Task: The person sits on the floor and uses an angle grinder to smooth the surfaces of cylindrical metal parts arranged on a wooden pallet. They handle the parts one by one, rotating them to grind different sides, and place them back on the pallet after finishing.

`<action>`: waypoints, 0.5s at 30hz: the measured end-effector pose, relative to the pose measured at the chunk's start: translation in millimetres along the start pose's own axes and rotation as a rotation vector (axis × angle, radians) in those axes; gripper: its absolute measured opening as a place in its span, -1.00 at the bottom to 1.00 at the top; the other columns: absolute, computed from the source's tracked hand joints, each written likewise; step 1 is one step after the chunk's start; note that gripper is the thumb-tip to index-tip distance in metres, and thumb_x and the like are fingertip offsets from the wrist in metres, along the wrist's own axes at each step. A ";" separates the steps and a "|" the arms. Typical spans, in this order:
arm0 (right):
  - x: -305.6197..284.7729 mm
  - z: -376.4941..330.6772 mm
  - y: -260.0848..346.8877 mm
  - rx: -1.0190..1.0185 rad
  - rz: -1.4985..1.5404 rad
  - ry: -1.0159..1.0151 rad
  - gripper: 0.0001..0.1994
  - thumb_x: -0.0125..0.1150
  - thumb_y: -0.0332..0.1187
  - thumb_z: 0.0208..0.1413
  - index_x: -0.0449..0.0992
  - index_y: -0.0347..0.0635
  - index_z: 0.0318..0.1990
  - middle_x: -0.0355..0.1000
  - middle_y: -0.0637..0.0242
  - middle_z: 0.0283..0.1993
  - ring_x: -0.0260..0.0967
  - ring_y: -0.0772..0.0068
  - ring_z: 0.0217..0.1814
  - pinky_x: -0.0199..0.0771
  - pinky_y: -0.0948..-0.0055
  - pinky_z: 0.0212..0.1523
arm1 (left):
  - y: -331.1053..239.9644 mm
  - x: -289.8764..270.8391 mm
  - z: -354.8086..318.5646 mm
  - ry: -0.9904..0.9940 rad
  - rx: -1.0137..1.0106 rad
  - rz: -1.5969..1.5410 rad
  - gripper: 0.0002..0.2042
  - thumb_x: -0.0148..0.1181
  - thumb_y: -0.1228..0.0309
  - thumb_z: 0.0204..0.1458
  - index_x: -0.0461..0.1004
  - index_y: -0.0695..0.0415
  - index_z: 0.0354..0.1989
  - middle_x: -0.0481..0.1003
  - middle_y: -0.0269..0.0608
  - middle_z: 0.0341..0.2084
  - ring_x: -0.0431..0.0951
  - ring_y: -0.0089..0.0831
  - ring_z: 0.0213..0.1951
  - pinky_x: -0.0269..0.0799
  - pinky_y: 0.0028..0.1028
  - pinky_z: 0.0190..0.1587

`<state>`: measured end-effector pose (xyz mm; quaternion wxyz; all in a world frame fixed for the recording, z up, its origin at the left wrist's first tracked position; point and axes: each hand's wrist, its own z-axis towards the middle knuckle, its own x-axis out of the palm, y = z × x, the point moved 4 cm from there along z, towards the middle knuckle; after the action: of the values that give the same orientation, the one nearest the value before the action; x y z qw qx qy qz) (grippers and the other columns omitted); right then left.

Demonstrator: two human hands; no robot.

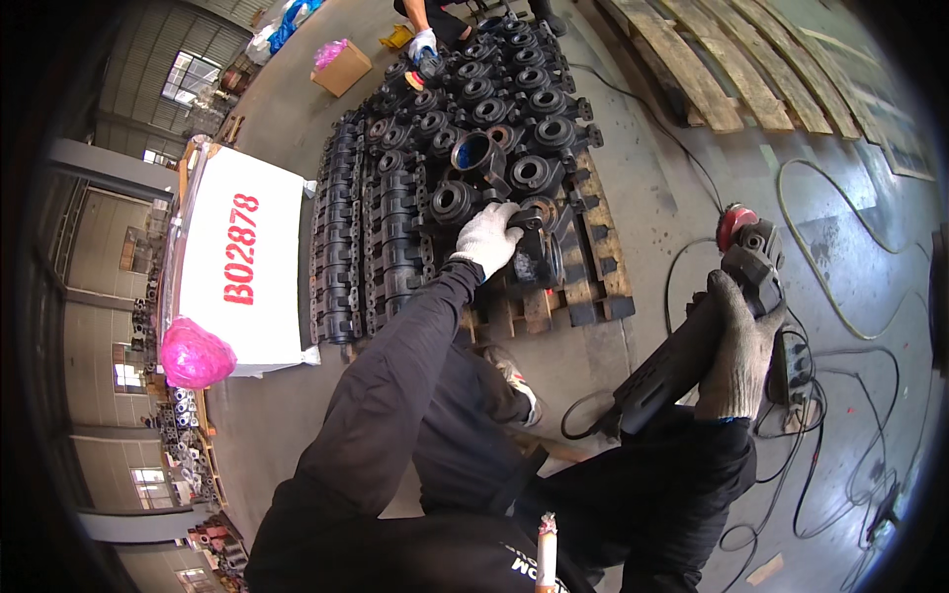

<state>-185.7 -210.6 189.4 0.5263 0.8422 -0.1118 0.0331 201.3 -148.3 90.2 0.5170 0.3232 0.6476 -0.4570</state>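
My left hand [488, 239], in a white knit glove, reaches to the near edge of a pallet. Its fingers are curled over a black metal casting [534, 259] there. In my right hand [739, 346], also gloved, is a black angle grinder [672, 361]. The tool's head points up and away over the floor, with a red disc [735, 225] at its end, apart from the castings. Rows of black ring-shaped castings [455, 201] cover the pallet. One larger open ring [478, 156], bluish inside, stands just beyond my left hand.
Across the pallet a co-worker's gloved hand [423, 44] holds another grinder. A white crate [242, 262] with a pink wrapped bundle [198, 353] stands left. Cables and a hose [806, 252] run over the right floor. Wooden pallets [732, 69] lie far right; a cardboard box [341, 69] sits far left.
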 end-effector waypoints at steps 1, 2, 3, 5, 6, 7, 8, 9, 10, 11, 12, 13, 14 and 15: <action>-0.1 0.8 -0.9 0.003 0.010 0.005 -0.10 0.56 -0.33 -0.08 0.13 -0.22 0.41 0.43 0.10 0.06 0.52 0.25 -0.04 0.60 0.28 -0.02 | -1.2 -0.5 1.4 0.010 -0.009 0.006 -0.55 0.27 0.25 0.13 0.47 0.10 0.19 0.50 0.03 0.09 0.50 0.06 0.15 0.43 -0.11 0.20; -0.3 1.5 -1.7 0.005 0.019 0.009 -0.10 0.56 -0.33 -0.08 0.13 -0.22 0.40 0.43 0.11 0.07 0.52 0.26 -0.03 0.60 0.28 -0.01 | -2.5 -1.5 3.1 0.016 -0.010 0.020 -0.55 0.26 0.24 0.13 0.47 0.10 0.19 0.50 0.03 0.09 0.50 0.06 0.15 0.43 -0.11 0.20; -0.6 0.5 -3.1 0.011 0.026 0.011 -0.11 0.56 -0.33 -0.07 0.14 -0.22 0.40 0.43 0.11 0.07 0.52 0.26 -0.02 0.59 0.29 0.00 | -1.9 -1.1 3.2 0.027 -0.011 0.031 -0.55 0.26 0.24 0.13 0.47 0.10 0.19 0.50 0.03 0.09 0.50 0.06 0.15 0.43 -0.11 0.20; -1.8 0.6 -2.7 0.034 -0.003 -0.002 -0.10 0.57 -0.33 -0.07 0.14 -0.21 0.41 0.43 0.12 0.09 0.51 0.27 -0.01 0.59 0.29 0.00 | 2.4 1.7 6.7 0.052 -0.005 0.044 -0.54 0.26 0.22 0.14 0.45 0.10 0.20 0.49 0.04 0.10 0.49 0.07 0.16 0.43 -0.10 0.19; -2.8 1.3 -2.4 0.045 -0.019 -0.009 -0.10 0.57 -0.33 -0.07 0.13 -0.20 0.41 0.42 0.13 0.09 0.51 0.27 -0.01 0.58 0.30 0.01 | 1.8 1.8 6.5 0.041 0.002 0.046 -0.53 0.26 0.22 0.14 0.45 0.09 0.21 0.49 0.04 0.10 0.49 0.07 0.16 0.43 -0.10 0.19; -3.3 2.3 -2.4 0.004 -0.024 -0.018 -0.13 0.55 -0.34 -0.04 0.13 -0.21 0.39 0.45 0.11 0.02 0.53 0.25 -0.09 0.61 0.28 -0.08 | 1.2 2.1 5.8 0.030 0.008 0.049 -0.52 0.26 0.22 0.13 0.44 0.09 0.21 0.49 0.04 0.10 0.49 0.08 0.16 0.43 -0.11 0.20; -3.5 3.3 -3.6 -0.038 -0.028 -0.027 -0.16 0.53 -0.36 -0.01 0.12 -0.22 0.38 0.47 0.10 -0.05 0.55 0.24 -0.17 0.64 0.27 -0.16 | 0.4 2.5 4.6 0.019 0.015 0.051 -0.52 0.26 0.21 0.13 0.44 0.09 0.22 0.49 0.03 0.10 0.49 0.08 0.16 0.43 -0.11 0.20; -2.7 3.8 -3.3 -0.079 -0.031 -0.034 -0.19 0.51 -0.38 0.01 0.12 -0.22 0.36 0.50 0.08 -0.13 0.57 0.22 -0.25 0.67 0.26 -0.25 | 0.0 1.9 3.3 0.015 0.003 0.035 -0.48 0.29 0.21 0.11 0.41 0.08 0.25 0.45 0.04 0.16 0.46 0.08 0.20 0.41 -0.10 0.23; -0.8 2.1 -3.0 -0.065 -0.021 -0.033 -0.19 0.51 -0.38 0.01 0.12 -0.22 0.36 0.49 0.09 -0.12 0.57 0.22 -0.24 0.66 0.26 -0.25 | -0.8 0.7 0.2 -0.044 0.015 0.041 -0.46 0.31 0.22 0.09 0.40 0.08 0.26 0.44 0.05 0.18 0.45 0.08 0.22 0.40 -0.10 0.25; 2.6 -1.8 -1.1 -0.050 -0.012 -0.031 -0.19 0.51 -0.38 0.01 0.12 -0.22 0.37 0.49 0.09 -0.11 0.57 0.22 -0.24 0.66 0.26 -0.25 | -1.5 0.1 -4.9 -0.103 0.028 0.047 -0.44 0.33 0.23 0.08 0.39 0.08 0.27 0.43 0.05 0.20 0.44 0.09 0.23 0.40 -0.10 0.26; 4.1 -4.4 1.4 -0.038 -0.003 -0.032 -0.19 0.51 -0.38 0.01 0.12 -0.22 0.37 0.48 0.09 -0.10 0.57 0.22 -0.23 0.66 0.26 -0.24 | -3.0 0.6 -8.9 -0.162 0.043 0.050 -0.41 0.35 0.24 0.06 0.38 0.08 0.29 0.41 0.06 0.22 0.42 0.09 0.24 0.39 -0.09 0.27; 4.5 -5.4 2.8 -0.015 -0.006 -0.022 -0.15 0.53 -0.36 -0.01 0.10 -0.19 0.40 0.47 0.11 -0.06 0.56 0.24 -0.18 0.64 0.27 -0.18 | -4.8 1.8 -12.9 -0.208 0.065 0.033 -0.39 0.36 0.24 0.05 0.36 0.09 0.30 0.40 0.06 0.24 0.41 0.09 0.25 0.38 -0.09 0.28; 4.7 -6.4 3.9 0.009 -0.009 -0.011 -0.11 0.55 -0.34 -0.03 0.09 -0.17 0.42 0.46 0.13 -0.02 0.54 0.26 -0.13 0.62 0.28 -0.11 | -6.5 3.0 -17.1 -0.254 0.086 0.017 -0.36 0.38 0.25 0.04 0.34 0.09 0.32 0.38 0.06 0.25 0.41 0.10 0.26 0.37 -0.09 0.29; 4.5 -7.1 4.9 0.031 -0.010 -0.001 -0.07 0.58 -0.32 -0.05 0.08 -0.14 0.44 0.45 0.14 0.02 0.53 0.28 -0.08 0.60 0.29 -0.05 | -11.9 0.2 -21.2 -0.301 0.108 0.001 -0.34 0.39 0.26 0.03 0.33 0.10 0.34 0.37 0.06 0.27 0.40 0.10 0.27 0.37 -0.09 0.30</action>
<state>-181.9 -207.0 197.6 0.5132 0.8510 -0.1070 0.0319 182.7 -133.1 94.1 0.5902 0.2786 0.5373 -0.5342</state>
